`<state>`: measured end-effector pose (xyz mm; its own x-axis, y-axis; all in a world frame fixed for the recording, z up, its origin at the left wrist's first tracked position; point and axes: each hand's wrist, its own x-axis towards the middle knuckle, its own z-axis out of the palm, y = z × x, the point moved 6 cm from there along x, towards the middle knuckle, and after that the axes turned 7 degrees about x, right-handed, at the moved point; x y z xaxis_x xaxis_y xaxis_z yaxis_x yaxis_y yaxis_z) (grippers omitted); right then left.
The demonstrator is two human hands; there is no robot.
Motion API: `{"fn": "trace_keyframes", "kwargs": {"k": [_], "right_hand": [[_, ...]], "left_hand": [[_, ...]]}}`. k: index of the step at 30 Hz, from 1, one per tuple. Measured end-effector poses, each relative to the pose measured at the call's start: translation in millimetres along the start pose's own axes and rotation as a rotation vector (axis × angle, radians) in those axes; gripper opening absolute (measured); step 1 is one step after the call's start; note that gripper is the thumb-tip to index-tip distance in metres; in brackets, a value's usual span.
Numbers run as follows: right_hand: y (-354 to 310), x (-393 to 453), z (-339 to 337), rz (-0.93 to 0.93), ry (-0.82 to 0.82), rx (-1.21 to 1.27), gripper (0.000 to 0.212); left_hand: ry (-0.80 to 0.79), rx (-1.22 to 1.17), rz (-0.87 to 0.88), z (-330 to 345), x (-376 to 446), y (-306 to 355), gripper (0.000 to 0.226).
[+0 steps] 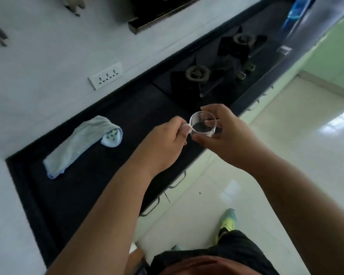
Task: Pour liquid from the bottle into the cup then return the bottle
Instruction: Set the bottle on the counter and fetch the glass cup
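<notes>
The person holds a clear glass cup point(203, 124) in both hands above the front edge of the black desk point(83, 187), just in front of the two-burner gas stove point(213, 76). The cup stands roughly upright, its round mouth facing up toward the camera and its long axis near vertical. The left hand point(163, 143) pinches the handle on the side away from the stove, its grip curled tight. The right hand point(224, 132) wraps thumb and fingers round the cup's body. A folded pale blue cloth point(81, 143) lies on the desk, well apart from the stove. No bottle shows.
</notes>
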<state>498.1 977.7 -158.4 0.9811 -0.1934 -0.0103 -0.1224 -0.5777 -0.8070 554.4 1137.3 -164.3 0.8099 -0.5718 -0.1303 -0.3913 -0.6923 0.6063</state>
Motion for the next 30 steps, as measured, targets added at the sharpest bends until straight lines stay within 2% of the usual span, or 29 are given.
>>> {"fn": "trace_keyframes", "kwargs": {"k": [6,10,18,30], "right_hand": [[70.2,-32.8,-104.4,0.131,0.226,0.105,0.059],[118.4,-54.6,-179.1,0.204,0.324,0.135,0.064],[214.4,-87.4,-315.7,0.279,0.447,0.142,0.065],[334.6,-98.2,-459.9,0.4,0.59,0.148,0.066]], "left_hand": [[-0.144,0.054,0.169,59.1,58.8,107.0,0.027],[-0.221,0.06,0.256,108.7,98.4,184.7,0.026],[-0.299,0.091,0.383,206.8,162.9,324.7,0.026],[-0.416,0.135,0.536,319.9,261.2,470.3,0.024]]}}
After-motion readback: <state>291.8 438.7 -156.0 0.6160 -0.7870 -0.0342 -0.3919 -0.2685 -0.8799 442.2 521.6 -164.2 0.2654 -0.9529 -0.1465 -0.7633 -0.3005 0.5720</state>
